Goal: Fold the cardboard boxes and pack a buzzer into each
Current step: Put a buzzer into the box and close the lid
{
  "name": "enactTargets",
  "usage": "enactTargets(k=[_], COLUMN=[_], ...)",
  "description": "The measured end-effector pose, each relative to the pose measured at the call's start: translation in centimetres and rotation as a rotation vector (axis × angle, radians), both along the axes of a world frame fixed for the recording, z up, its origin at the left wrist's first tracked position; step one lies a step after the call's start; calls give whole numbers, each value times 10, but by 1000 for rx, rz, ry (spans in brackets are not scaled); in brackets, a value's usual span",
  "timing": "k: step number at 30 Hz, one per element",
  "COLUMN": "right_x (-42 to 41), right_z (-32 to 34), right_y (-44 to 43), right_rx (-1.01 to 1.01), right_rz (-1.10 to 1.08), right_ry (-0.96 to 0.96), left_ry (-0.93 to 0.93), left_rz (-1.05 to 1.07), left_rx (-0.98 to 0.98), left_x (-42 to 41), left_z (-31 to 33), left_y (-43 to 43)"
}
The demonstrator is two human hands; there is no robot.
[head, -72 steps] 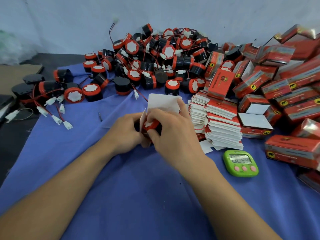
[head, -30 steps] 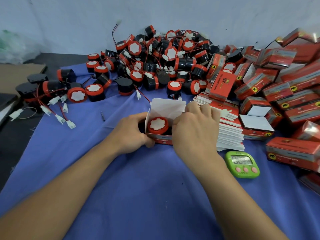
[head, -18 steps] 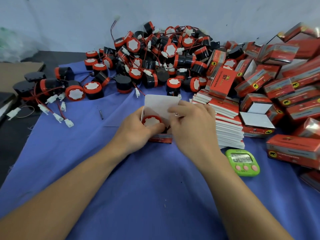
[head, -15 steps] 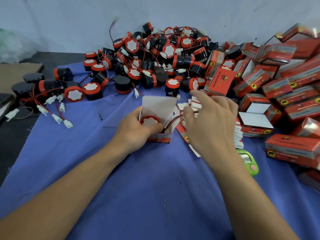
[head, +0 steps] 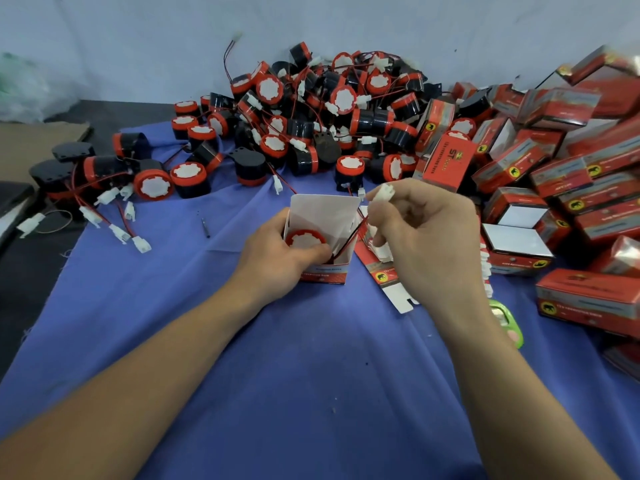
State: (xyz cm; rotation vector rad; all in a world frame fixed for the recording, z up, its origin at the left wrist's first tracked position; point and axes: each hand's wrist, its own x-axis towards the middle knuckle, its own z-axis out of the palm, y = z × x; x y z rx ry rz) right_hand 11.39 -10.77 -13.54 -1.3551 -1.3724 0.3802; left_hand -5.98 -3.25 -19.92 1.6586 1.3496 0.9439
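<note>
Grips box (head: 325, 216) on tabletop (head: 311, 375) with left hand (head: 273, 261), thumb on buzzer (head: 304, 239) inside. Pinches connector (head: 385, 194) in right hand (head: 426, 237), above and right of box mouth, with wire (head: 349, 237) slanting down-left into box. Probably needs tucking down-left, beside buzzer.

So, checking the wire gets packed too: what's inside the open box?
A buzzer sits inside; its wire runs out to the white connector the right hand pinches. The left hand and the buzzer hide the floor of the box.
</note>
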Motion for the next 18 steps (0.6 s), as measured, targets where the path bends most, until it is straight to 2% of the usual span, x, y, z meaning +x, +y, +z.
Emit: enactTargets(k=[3,8,10,15,18], right_x=[-9,-16,-14,-13,-16], right_z=[-3,-3,-5,-19,-21], right_y=[1,5,8,16,17], right_rx=[4,-75,-97,-108,-106], right_rz=[11,185,206,-43,-63], right_ry=[2,237,261,-62,-237], left_ry=[-1,-9,-15,-25,-13], left_rz=[-5,-15,-24,-29,-35], left_rx=[4,5,7,-12,-6], left_x=[0,0,0,0,-1], left_z=[1,1,1,2,1], left_y=[-2,-3,-3,-4,-2])
